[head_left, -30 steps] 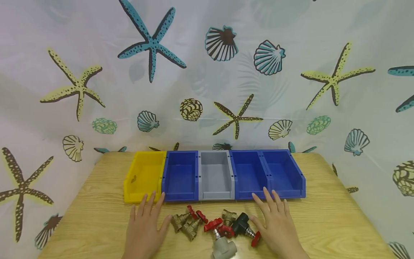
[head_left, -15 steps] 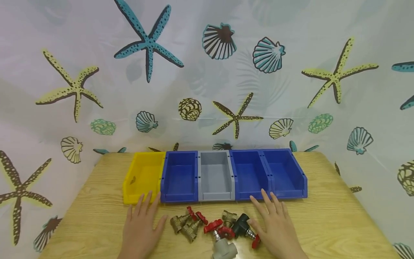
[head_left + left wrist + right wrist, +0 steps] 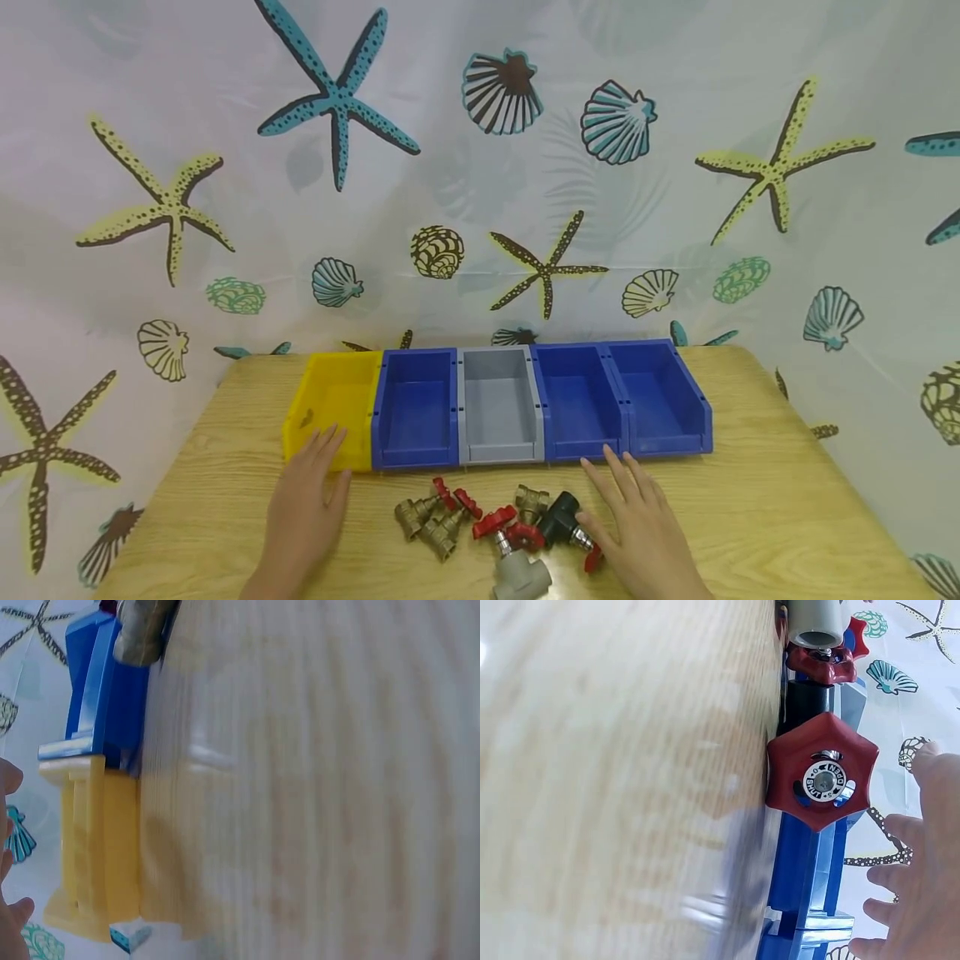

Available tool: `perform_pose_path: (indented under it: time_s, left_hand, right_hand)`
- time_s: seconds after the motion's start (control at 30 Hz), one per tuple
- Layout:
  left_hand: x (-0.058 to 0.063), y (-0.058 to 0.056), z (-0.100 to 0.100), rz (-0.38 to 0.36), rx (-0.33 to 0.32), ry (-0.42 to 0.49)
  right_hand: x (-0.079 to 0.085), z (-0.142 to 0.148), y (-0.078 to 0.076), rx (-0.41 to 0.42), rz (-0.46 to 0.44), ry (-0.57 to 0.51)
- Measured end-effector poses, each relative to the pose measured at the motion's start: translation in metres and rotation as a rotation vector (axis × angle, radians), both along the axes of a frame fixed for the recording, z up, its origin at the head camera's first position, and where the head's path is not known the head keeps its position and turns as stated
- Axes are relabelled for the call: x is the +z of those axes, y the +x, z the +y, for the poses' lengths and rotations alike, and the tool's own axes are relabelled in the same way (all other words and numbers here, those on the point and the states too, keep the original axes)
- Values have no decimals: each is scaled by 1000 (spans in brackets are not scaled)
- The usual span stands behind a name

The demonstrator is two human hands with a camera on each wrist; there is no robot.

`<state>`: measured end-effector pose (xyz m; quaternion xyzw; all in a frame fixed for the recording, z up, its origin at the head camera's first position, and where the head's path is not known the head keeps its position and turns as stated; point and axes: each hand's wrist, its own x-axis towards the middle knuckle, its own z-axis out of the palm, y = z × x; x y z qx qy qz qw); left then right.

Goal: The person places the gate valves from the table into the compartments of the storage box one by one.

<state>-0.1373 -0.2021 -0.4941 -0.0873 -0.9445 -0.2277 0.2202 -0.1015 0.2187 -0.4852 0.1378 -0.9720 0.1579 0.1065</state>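
Observation:
My left hand (image 3: pixel 303 508) is held out with its fingertips overlapping the front of the yellow bin (image 3: pixel 362 455), and nothing is in its grasp. Fingers spread, my right hand (image 3: pixel 641 529) hovers beside a black stop valve (image 3: pixel 559 518) whose red handwheel (image 3: pixel 801 750) looms large in the right wrist view. Between the hands lie a grey plastic valve (image 3: pixel 519 575) and three brass valves, one at the left (image 3: pixel 411 518), a second brass valve (image 3: pixel 441 535) against it, and a third brass valve (image 3: pixel 531 502) behind the grey one. Most have red handwheels.
Behind the valves runs a row of open-front bins: the yellow one, a blue bin (image 3: pixel 416 457), a grey bin (image 3: pixel 501 452) and two more blue bins at the right. They stand on a wooden table (image 3: pixel 780 517), before a curtain (image 3: pixel 480 192) printed with starfish and shells.
My left hand has moved left and turned, away from the brass valves and over to the yellow bin's front. The right hand stays nearly in place. The valves and bins have not moved.

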Motion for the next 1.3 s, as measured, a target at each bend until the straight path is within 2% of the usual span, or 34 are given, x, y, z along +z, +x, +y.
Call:
perform_pose_path:
  time_s: [0.23, 0.37, 0.5, 0.63, 0.83, 0.9, 1.03, 1.17, 1.3]
  left_hand:
    - [1, -16, -21, -20, 52, 123]
    - [0, -22, -28, -49, 115, 174]
    - [-3, -27, -31, -131, 198, 283]
    - [-5, -31, -33, -239, 237, 470]
    - [-8, -37, -37, -378, 221, 834]
    - [-8, -40, -40, -409, 219, 918]
    - [-8, -44, -45, -467, 204, 1056]
    - [-11, -46, -54, -528, 159, 1191]
    - [-16, -48, -64, -565, 122, 1247]
  right_hand:
    - [4, -1, 1, -6, -19, -11]
    - [3, 0, 1, -14, -16, -13]
    - [2, 0, 2, -13, 4, -15]
    - [2, 0, 2, -10, 6, -18]
    - [3, -1, 3, -6, 13, -23]
    - [3, -1, 4, -3, 20, -24]
    - [2, -1, 5, 1, 25, -21]
    - [2, -2, 6, 0, 27, -25]
    - [2, -2, 8, 3, 40, -31]
